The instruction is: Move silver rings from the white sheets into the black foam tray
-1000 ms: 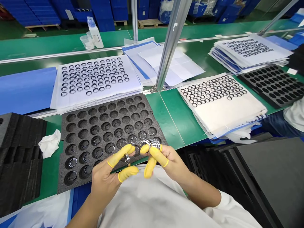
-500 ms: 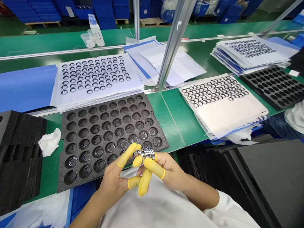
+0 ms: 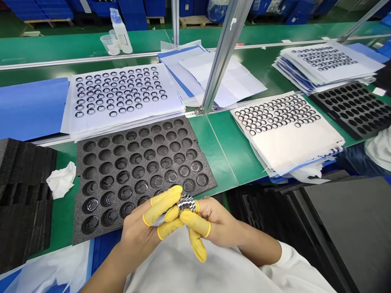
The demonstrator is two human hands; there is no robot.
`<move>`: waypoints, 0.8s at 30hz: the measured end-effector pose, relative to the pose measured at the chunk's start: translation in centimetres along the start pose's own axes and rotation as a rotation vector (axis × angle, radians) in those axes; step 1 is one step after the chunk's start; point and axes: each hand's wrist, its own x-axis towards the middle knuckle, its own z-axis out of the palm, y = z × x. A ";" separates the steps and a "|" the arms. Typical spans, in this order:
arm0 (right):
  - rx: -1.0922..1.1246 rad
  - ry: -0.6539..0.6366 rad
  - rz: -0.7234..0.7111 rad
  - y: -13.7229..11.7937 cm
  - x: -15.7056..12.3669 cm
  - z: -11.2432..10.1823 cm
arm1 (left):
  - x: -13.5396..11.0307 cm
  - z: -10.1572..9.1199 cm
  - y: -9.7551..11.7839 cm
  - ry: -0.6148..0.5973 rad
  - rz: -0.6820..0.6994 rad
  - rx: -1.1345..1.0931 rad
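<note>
Several shiny metal rings (image 3: 187, 203) form a short stack, apparently threaded over a finger of my right hand (image 3: 215, 221). My right thumb presses against the stack from below and another finger hangs down. My left hand (image 3: 146, 219) is closed at the left end of the stack, its fingers and thumb around that end; whether a single ring lies inside them is hidden. Yellow finger cots cover the fingertips of both hands. Just beyond my hands lies a black foam tray (image 3: 100, 177) with round pockets, many of them holding rings.
White sheets with rows of rings (image 3: 122, 116) lie behind the tray; another ringed stack (image 3: 293, 150) lies right. A metal post (image 3: 218, 61) rises between them. Black foam trays (image 3: 27, 203) and crumpled tissue (image 3: 62, 180) are left. A person's sleeve (image 3: 380, 150) shows far right.
My left fingers have closed in from a wider spread to the end of the ring stack. The stack has tilted and moved slightly down; a right finger now hangs further right.
</note>
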 end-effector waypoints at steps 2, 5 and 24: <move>0.018 -0.003 0.020 0.0 0.0 0.0 | 0.2 0.0 0.0 -0.002 0.014 0.009; 0.040 -0.004 0.040 0.2 0.1 -0.1 | 0.2 -0.1 -0.1 -0.007 0.032 0.014; -0.016 0.258 -0.004 0.5 0.2 -1.3 | -1.1 -0.2 -1.1 0.096 -0.076 0.051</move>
